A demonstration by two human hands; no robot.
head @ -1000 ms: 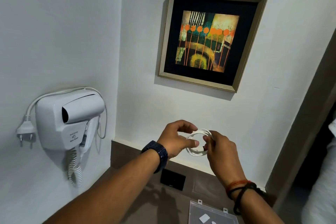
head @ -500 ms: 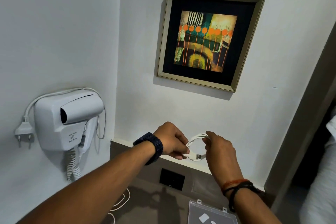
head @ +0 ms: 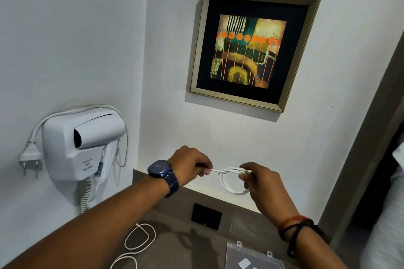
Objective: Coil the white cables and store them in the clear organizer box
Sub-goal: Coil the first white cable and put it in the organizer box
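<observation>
Head view: our left hand (head: 189,167) pinched the coiled white cable (head: 232,180) by its free end, our right hand (head: 263,183) clamped on the loops, held above the worktop (head: 188,238). Second cable (head: 140,240) lay loose there; clear organizer box (head: 254,256) beside it.

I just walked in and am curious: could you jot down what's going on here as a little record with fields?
activity: tying off a coiled white cable in mid-air
left hand: pinching the cable's free end
right hand: gripping the coil's loops
second cable: loose on the grey counter, not coiled
organizer box: clear, on the counter at the bottom edge
on walls: hair dryer, framed picture
</observation>
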